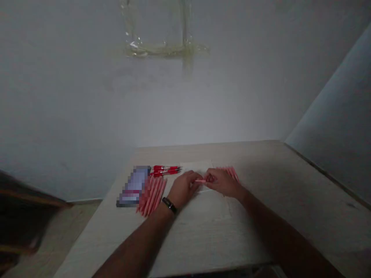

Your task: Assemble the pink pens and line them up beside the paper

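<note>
My left hand (184, 187) and my right hand (222, 182) meet at the middle of a pale wooden table (261, 216). Both are closed on one pink pen part (200, 180) held between them. A row of pink pen barrels (152, 195) lies just left of my left hand. More pink barrels (232, 172) show behind my right hand. A few red assembled pens (165, 170) lie farther back. A black band sits on my left wrist.
A blurred-out flat object (133, 186) lies at the table's left side, beside the pink barrels. A white sheet (197, 166) lies under the hands. The plain wall (87, 96) rises behind, with a taped plastic patch (162, 38). Floor shows at left.
</note>
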{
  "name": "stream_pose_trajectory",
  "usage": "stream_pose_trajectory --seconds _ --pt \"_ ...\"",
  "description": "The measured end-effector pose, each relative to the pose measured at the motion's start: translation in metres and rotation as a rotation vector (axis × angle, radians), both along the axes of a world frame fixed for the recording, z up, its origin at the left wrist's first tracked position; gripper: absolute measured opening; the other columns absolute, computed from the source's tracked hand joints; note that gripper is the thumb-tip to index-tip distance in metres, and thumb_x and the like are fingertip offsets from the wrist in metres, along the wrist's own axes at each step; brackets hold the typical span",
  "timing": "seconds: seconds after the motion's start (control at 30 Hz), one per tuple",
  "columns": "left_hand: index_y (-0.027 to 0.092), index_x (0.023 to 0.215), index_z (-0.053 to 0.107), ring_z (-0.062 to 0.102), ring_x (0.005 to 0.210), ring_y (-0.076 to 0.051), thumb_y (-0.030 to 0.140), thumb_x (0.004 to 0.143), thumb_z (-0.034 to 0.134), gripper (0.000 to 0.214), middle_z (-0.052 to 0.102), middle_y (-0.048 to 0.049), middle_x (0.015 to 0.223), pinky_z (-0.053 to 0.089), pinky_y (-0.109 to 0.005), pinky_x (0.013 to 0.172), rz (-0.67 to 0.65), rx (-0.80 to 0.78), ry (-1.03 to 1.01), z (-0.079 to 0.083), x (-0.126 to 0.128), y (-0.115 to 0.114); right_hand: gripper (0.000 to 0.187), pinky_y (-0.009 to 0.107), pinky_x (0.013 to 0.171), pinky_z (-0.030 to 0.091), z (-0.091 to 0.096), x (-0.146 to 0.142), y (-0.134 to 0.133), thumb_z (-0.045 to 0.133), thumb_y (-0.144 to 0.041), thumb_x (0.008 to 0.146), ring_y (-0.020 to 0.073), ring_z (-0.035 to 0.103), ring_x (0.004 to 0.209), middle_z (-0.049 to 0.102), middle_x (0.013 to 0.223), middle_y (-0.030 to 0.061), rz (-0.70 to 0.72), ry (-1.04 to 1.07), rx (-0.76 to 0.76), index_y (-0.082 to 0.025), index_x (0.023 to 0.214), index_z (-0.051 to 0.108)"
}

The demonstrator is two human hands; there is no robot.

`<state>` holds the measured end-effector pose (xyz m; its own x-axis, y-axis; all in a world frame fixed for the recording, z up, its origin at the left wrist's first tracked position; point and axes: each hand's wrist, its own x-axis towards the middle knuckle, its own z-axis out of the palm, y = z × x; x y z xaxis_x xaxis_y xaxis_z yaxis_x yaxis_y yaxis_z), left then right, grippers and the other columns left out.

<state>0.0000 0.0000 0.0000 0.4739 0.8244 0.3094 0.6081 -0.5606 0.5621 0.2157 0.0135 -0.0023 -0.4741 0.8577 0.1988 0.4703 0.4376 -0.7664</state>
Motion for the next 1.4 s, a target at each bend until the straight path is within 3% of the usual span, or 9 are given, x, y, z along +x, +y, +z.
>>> stream_pose_trajectory --seconds 0.27,0.5,0.83,1.1,1.4 --pt "0.02 0.099 0.068 0.058 0.081 -0.016 0.027 0.093 0.056 0.015 0.061 -0.0039 0.09 0.043 -0.027 0.072 0.014 0.038 -0.05 0.001 0.001 0.003 0.017 0.024 0.062 0.045 -0.017 -0.009 0.005 0.071 -0.029 0.079 0.0132 0.061 0.068 0.064 0.073 -0.001 -0.005 0.292 -0.274 -0.019 0.087 0.061" --pt "0.02 0.106 0.062 0.056 0.078 -0.014 0.018 0.086 0.063 0.02 0.058 -0.003 0.093 0.044 -0.025 0.07 0.002 0.051 -0.128 0.003 0.004 0.001 0.023 0.026 0.063 0.046 -0.028 -0.009 0.008 0.073 -0.035 0.079 0.0131 0.062 0.065 0.067 0.073 0.0009 0.094 0.357 -0.409 -0.018 0.087 0.06" --pt "0.02 0.104 0.062 0.058 0.079 -0.014 0.016 0.086 0.062 0.019 0.059 -0.0027 0.093 0.044 -0.025 0.071 0.019 0.07 -0.127 0.003 0.003 0.001 0.027 0.027 0.063 0.048 -0.022 -0.004 0.009 0.075 -0.033 0.074 0.0149 0.065 0.069 0.07 0.076 0.0017 0.024 0.4 -0.396 -0.018 0.092 0.06" --pt "0.019 0.101 0.063 0.057 0.08 -0.015 0.026 0.09 0.06 0.013 0.06 -0.0039 0.091 0.044 -0.025 0.07 0.005 0.081 -0.15 0.004 0.003 0.002 0.019 0.026 0.064 0.049 -0.016 -0.001 0.009 0.073 -0.026 0.073 0.015 0.065 0.07 0.069 0.074 0.0015 0.005 0.361 -0.358 -0.017 0.088 0.064" --pt "0.019 0.102 0.065 0.056 0.079 -0.015 0.018 0.088 0.059 0.015 0.058 -0.003 0.088 0.041 -0.025 0.068 -0.012 0.048 -0.1 0.008 0.003 -0.001 0.03 0.025 0.063 0.048 -0.017 0.002 0.012 0.073 -0.041 0.077 0.016 0.065 0.079 0.071 0.09 0.0045 -0.01 0.374 -0.334 -0.019 0.094 0.062"
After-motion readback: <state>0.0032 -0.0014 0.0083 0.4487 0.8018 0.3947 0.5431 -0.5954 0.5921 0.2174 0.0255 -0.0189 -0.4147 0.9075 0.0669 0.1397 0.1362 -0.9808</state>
